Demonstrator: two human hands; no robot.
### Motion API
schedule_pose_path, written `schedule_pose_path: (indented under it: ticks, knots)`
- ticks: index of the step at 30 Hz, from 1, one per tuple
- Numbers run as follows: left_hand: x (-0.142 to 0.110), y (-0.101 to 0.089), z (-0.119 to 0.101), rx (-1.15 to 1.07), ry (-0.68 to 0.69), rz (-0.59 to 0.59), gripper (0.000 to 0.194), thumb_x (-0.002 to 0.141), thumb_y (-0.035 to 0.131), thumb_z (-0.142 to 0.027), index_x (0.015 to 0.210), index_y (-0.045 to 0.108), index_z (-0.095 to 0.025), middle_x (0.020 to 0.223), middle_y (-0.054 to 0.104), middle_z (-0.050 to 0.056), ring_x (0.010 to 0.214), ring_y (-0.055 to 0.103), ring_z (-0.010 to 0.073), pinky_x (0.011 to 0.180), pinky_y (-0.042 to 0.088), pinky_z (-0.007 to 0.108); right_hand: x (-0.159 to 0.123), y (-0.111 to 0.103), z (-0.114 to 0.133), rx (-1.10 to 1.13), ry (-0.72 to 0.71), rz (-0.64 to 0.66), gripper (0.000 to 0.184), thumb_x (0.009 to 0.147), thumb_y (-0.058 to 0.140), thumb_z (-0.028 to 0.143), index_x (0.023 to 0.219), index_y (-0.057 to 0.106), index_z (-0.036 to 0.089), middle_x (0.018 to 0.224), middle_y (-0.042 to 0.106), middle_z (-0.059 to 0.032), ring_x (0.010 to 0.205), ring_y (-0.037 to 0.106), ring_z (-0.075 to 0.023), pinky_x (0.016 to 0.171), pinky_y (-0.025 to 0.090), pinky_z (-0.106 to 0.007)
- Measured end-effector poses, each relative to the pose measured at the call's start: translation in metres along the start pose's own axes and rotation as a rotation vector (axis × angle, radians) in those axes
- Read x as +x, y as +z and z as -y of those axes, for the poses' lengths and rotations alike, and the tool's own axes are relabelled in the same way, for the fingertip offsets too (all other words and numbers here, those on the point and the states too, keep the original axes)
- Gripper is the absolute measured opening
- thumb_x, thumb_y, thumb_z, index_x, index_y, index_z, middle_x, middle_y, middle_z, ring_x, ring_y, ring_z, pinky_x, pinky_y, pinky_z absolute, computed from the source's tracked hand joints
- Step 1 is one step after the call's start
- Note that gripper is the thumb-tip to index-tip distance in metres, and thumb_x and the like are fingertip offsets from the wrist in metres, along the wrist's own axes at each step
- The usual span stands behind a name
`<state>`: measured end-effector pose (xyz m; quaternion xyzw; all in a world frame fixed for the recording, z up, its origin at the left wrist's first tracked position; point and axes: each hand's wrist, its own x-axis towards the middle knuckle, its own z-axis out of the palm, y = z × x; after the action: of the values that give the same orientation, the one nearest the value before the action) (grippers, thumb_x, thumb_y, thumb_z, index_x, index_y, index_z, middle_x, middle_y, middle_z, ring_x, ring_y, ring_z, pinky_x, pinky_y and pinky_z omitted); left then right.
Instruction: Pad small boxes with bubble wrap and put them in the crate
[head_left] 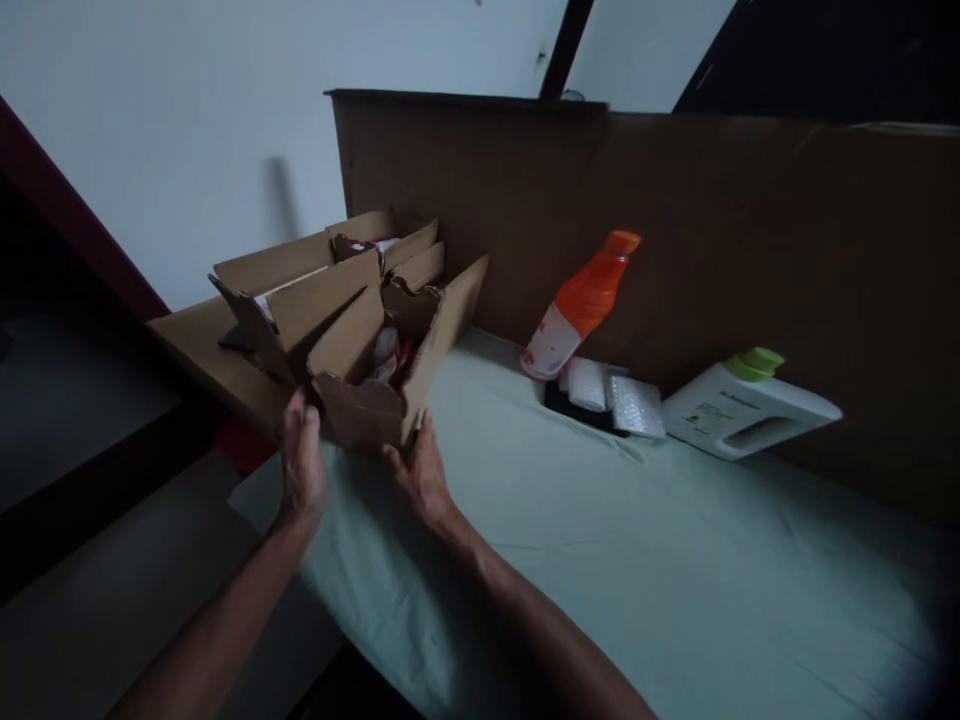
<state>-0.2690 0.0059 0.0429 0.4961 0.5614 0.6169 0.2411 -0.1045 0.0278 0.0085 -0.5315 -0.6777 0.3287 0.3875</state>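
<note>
A brown cardboard box [361,410] with its flaps raised stands at the left end of the cloth-covered table. Inside it lie a clear plastic-wrapped item [385,350] and something red, partly hidden by the walls. My left hand [304,460] is upright beside the box's near left corner, fingers stretched out; contact with the cardboard is unclear. At the near right corner, my right hand [425,475] has its thumb along the front and its fingers along the right side. Directly behind stands a second open cardboard box [322,300], with red and white contents partly visible.
An orange-and-white bottle [581,305] leans near the cardboard partition [735,250]. Bubble-wrapped items [634,405] rest by a black tray [577,408]. Farther right is a white jug with a green cap [739,405]. The pale green cloth [600,540] drops over the table's left edge.
</note>
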Motion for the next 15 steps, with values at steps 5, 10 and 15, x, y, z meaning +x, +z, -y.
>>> schedule_pose_path:
  ticks: [5, 10, 15]
  knots:
    - [-0.025, 0.003, 0.014, -0.019, -0.125, -0.035, 0.062, 0.091, 0.061, -0.046, 0.145, 0.043, -0.023, 0.150, 0.048, 0.015, 0.141, 0.046, 0.0293, 0.118, 0.038, 0.047, 0.009, 0.039, 0.007, 0.082, -0.007, 0.008, 0.091, 0.085, 0.058, 0.031, 0.159, 0.007, 0.015, 0.161, 0.031, -0.0198, 0.148, 0.033, -0.0319, 0.122, 0.029, -0.055]
    - [-0.025, 0.008, 0.019, -0.038, -0.260, 0.121, 0.064, 0.091, 0.059, -0.050, 0.146, 0.041, -0.023, 0.149, 0.048, 0.017, 0.138, 0.049, 0.0309, 0.116, 0.041, 0.050, 0.016, 0.035, 0.010, 0.080, -0.014, 0.040, 0.086, 0.080, 0.059, 0.025, 0.156, 0.020, 0.014, 0.155, 0.040, -0.0201, 0.145, 0.037, -0.0316, 0.120, 0.032, -0.055]
    - [-0.028, 0.009, 0.017, -0.064, -0.310, 0.145, 0.068, 0.091, 0.058, -0.051, 0.150, 0.036, -0.023, 0.151, 0.046, 0.018, 0.142, 0.046, 0.0314, 0.117, 0.040, 0.051, 0.012, 0.025, 0.013, 0.079, 0.024, 0.056, 0.079, 0.078, 0.059, 0.019, 0.152, 0.031, 0.013, 0.149, 0.049, -0.0181, 0.138, 0.048, -0.0287, 0.115, 0.041, -0.050]
